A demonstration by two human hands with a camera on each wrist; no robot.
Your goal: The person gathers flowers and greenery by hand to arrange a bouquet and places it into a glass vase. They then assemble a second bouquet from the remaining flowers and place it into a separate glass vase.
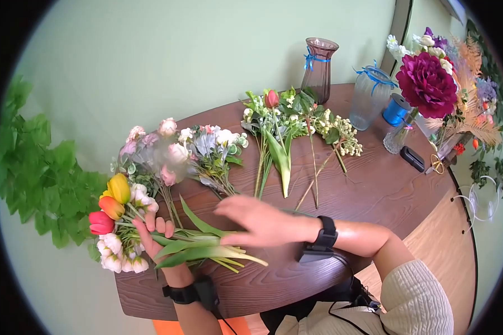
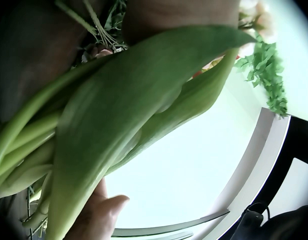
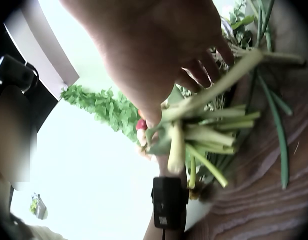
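Observation:
My left hand point(image 1: 161, 240) grips a bouquet on the near left of the table. In it are yellow point(image 1: 118, 188), orange and red tulips and white round blossoms point(image 1: 110, 261), with heads to the left. Broad green leaves point(image 1: 198, 244) and the stem ends point right. A large tulip leaf point(image 2: 119, 105) hides most of the left hand's grip in the left wrist view. With its fingers extended, my right hand point(image 1: 260, 219) hovers at the leaves and stems. In the right wrist view, pale stem ends point(image 3: 209, 135) spread out just below that palm.
Pink and white flowers point(image 1: 176, 153) lie behind the bouquet. Farther back are a loose tulip point(image 1: 271, 99) and berry sprigs point(image 1: 341, 134). A purple vase point(image 1: 318, 70), a clear vase point(image 1: 369, 100) and a blue ribbon spool point(image 1: 396, 110) stand near scissors point(image 1: 437, 164) at the right.

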